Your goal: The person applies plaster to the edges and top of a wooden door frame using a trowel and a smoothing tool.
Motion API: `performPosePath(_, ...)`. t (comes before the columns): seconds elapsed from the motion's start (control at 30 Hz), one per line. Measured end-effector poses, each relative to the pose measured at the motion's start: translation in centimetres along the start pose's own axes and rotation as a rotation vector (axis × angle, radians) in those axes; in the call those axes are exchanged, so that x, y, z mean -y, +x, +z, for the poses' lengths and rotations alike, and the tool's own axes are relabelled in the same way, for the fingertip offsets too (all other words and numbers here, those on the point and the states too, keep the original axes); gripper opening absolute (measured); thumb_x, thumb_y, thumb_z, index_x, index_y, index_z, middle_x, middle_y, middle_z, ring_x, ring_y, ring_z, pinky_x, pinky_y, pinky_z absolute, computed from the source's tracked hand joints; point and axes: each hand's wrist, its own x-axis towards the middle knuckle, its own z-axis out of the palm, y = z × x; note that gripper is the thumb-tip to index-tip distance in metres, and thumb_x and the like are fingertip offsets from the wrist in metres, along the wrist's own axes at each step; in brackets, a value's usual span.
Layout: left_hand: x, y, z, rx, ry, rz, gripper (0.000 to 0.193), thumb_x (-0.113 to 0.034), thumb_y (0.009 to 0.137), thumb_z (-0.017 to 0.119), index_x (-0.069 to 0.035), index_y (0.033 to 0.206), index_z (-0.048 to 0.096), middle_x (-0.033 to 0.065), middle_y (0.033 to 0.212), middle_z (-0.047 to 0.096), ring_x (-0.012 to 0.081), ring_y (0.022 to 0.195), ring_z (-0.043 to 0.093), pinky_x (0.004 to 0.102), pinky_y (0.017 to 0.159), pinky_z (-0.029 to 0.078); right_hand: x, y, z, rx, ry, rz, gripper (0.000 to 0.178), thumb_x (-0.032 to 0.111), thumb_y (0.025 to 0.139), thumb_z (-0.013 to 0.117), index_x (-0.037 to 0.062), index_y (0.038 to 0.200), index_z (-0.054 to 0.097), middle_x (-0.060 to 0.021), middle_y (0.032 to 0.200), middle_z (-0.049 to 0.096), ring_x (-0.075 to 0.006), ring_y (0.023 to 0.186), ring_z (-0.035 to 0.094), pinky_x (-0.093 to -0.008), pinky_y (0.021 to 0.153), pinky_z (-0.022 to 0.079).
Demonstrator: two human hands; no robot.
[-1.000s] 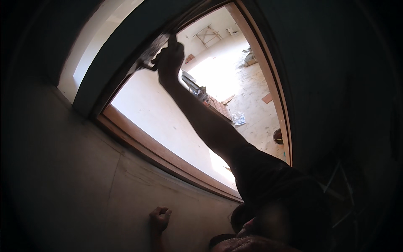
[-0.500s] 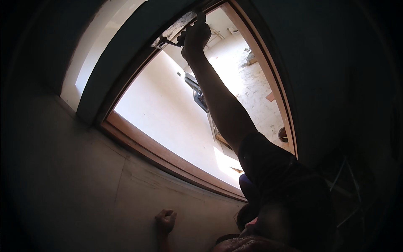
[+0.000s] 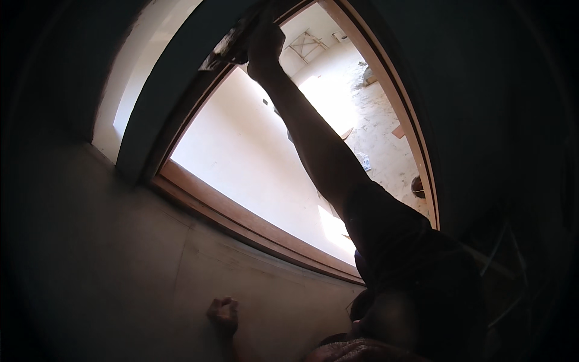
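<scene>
My right arm stretches up across a wooden-framed opening, and my right hand (image 3: 265, 51), dark against the light, is closed round a tool at the top of it. The tool looks like a plastering trowel (image 3: 226, 48), with a flat, mottled pale blade; its handle is hidden in my grip. The blade lies over the dark surface beside the frame; whether it touches cannot be made out. Low in the view, my left hand (image 3: 224, 314) is raised before the pale wall (image 3: 145, 259), fingers curled in, with nothing seen in them.
The brown wooden frame (image 3: 253, 238) curves round the opening. Beyond it lie a bright wall (image 3: 235, 151) and a stained, pale floor (image 3: 386, 127) with scattered debris. A second narrow opening (image 3: 129, 90) is at the upper left. Thin pale bars (image 3: 512, 253) show dimly at the right.
My right hand and the trowel have shifted up and left, and the blade shows darker. My left hand has moved slightly left, still curled. The frame sits a little further right in view.
</scene>
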Motion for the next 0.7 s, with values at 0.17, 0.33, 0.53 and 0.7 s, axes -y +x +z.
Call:
performPosePath(0.17, 0.2, 6.6, -5.9, -0.109, 0.220, 0.005, 0.026, -0.025, 0.093, 0.063, -0.001, 0.087, 0.056, 0.0139, 0.081, 0.061, 0.0287, 0.076, 0.062, 0.0380, 0.072, 0.050, -2.7, -3.9, 1.6, -0.058, -0.034, 0.217, 0.053, 0.052, 0.100, 0.046, 0.0015, 0.089, 0.058, -0.0047, 0.072, 0.054, -0.0120, 0.063, 0.054, -0.0292, 0.055, 0.046)
performPosePath(0.33, 0.6, 6.9, -5.1, -0.069, 0.307, 0.023, 0.030, -0.028, 0.097, 0.057, 0.000, 0.086, 0.053, 0.0144, 0.080, 0.057, 0.0285, 0.075, 0.057, 0.0377, 0.070, 0.047, -5.2, -10.0, 0.7, 0.036, -0.118, 0.276, 0.050, 0.045, 0.101, 0.047, -0.0046, 0.097, 0.054, -0.0101, 0.074, 0.052, -0.0174, 0.066, 0.055, -0.0328, 0.058, 0.046)
performPosePath(0.53, 1.4, 6.8, -5.3, -0.019, 0.365, 0.042, 0.026, -0.026, 0.093, 0.060, -0.002, 0.084, 0.054, 0.0131, 0.076, 0.056, 0.0292, 0.071, 0.059, 0.0384, 0.066, 0.048, -1.8, -6.3, -2.2, -0.096, 0.148, 0.218, 0.038, 0.043, 0.098, 0.054, 0.0062, 0.088, 0.048, -0.0012, 0.056, 0.042, -0.0115, 0.039, 0.045, -0.0286, 0.036, 0.043)
performPosePath(0.7, 1.4, 7.2, -4.4, -0.002, 0.404, 0.092, 0.028, -0.026, 0.093, 0.060, 0.000, 0.083, 0.055, 0.0152, 0.075, 0.057, 0.0286, 0.070, 0.059, 0.0379, 0.064, 0.047, 3.9, 2.1, -4.7, -0.040, 0.250, 0.152, 0.036, 0.041, 0.094, 0.057, 0.0112, 0.079, 0.042, 0.0026, 0.051, 0.034, -0.0103, 0.037, 0.035, -0.0278, 0.036, 0.036)
